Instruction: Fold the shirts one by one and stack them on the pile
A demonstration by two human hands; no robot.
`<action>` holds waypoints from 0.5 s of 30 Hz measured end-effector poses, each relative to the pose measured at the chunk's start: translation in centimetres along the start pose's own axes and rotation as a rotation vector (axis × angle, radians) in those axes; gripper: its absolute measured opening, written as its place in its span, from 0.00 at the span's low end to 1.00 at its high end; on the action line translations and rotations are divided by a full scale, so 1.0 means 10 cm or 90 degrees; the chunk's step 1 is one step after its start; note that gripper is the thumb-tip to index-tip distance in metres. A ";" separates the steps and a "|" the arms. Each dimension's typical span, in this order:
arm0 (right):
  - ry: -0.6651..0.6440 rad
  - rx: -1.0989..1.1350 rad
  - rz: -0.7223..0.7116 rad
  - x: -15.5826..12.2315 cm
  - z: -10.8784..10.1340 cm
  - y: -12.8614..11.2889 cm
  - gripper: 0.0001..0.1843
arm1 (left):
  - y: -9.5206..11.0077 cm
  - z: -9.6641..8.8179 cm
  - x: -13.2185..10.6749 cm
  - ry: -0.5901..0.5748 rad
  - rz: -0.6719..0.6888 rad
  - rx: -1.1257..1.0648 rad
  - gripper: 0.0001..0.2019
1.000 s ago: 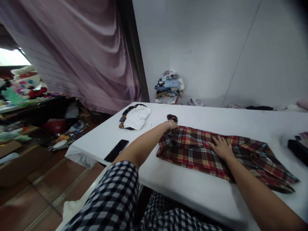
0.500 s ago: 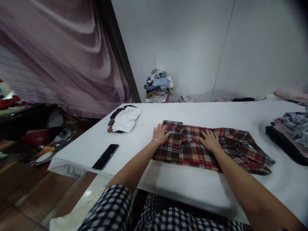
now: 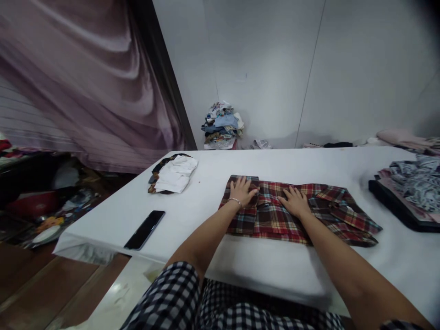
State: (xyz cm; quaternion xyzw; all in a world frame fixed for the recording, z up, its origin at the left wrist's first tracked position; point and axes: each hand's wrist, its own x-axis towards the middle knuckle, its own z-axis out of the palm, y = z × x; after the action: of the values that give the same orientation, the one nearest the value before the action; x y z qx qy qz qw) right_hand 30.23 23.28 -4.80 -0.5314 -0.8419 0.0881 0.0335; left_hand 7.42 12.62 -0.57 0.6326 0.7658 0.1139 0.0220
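A red plaid shirt (image 3: pixel 319 215) lies partly folded on the white table (image 3: pixel 261 266). My left hand (image 3: pixel 242 191), with a bracelet at the wrist, lies flat with fingers spread on the folded-over left end of the shirt. My right hand (image 3: pixel 294 201) rests flat on the middle of the shirt, fingers spread. Neither hand holds anything.
A black phone (image 3: pixel 145 229) lies near the table's left front edge. A folded white and dark cloth (image 3: pixel 173 173) sits at the far left. A stack of dark and patterned garments (image 3: pixel 409 192) is at the right. A heap of clothes (image 3: pixel 222 126) lies by the wall.
My left hand folded the shirt's left end over toward the middle and now lies flat on top of it. My right hand stayed pressed on the shirt. The view swung right.
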 end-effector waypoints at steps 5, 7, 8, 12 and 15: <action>0.001 -0.011 0.000 -0.01 -0.02 0.00 0.36 | 0.17 0.21 0.02 -0.130 0.003 -0.019 0.34; 0.000 -0.011 0.000 -0.02 -0.03 -0.01 0.36 | 0.13 0.14 0.04 -0.141 -0.011 -0.054 0.31; 0.000 -0.008 0.001 -0.02 -0.03 -0.01 0.36 | 0.08 0.07 0.04 -0.129 -0.027 -0.076 0.29; -0.007 0.002 0.001 -0.01 -0.02 -0.01 0.36 | -0.26 -0.20 -0.07 0.008 -0.213 -0.146 0.24; -0.036 0.016 -0.001 0.02 -0.08 0.01 0.37 | -0.50 -0.27 -0.19 -0.008 -0.368 -0.195 0.27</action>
State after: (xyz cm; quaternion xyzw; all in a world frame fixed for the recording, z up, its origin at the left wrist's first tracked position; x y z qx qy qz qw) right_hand 30.40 23.58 -4.02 -0.5274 -0.8418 0.1138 0.0166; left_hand 2.47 9.48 0.84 0.3794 0.8874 0.2127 0.1530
